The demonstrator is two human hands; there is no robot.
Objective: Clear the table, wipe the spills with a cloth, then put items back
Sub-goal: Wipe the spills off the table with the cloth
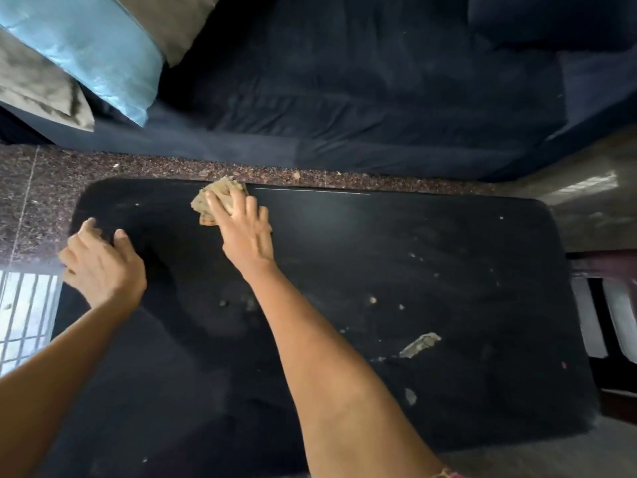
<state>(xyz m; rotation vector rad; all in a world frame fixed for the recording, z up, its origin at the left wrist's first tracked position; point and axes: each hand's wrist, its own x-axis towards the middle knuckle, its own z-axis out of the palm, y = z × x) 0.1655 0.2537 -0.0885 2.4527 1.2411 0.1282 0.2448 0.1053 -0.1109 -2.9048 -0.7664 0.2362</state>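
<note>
Speckled stone floor [41, 188] and a dark sofa [344, 98] with cushions [93, 53] are bordering the black surface [344, 243], which is lying bare of any items: the clearing step is looking done, as far as this view shows. Wiping is under way. I am pressing my right hand [246, 232] flat on the tan cloth [215, 198] at the far edge of the surface, my fingers [213, 208] spreading wide over it rather than gripping it. I am bracing my left hand [100, 263] at the far left edge, its fingers loosely curled and holding nothing. Pale crumbs and a larger smear [418, 345] are remaining on the right half, well apart from the cloth, so I am judging the wiping only partly finished, with most of the right side to be covered. Putting items back is not yet begun; no items are showing anywhere in view. No containers are appearing in the frame, so there are no contents to report.
</note>
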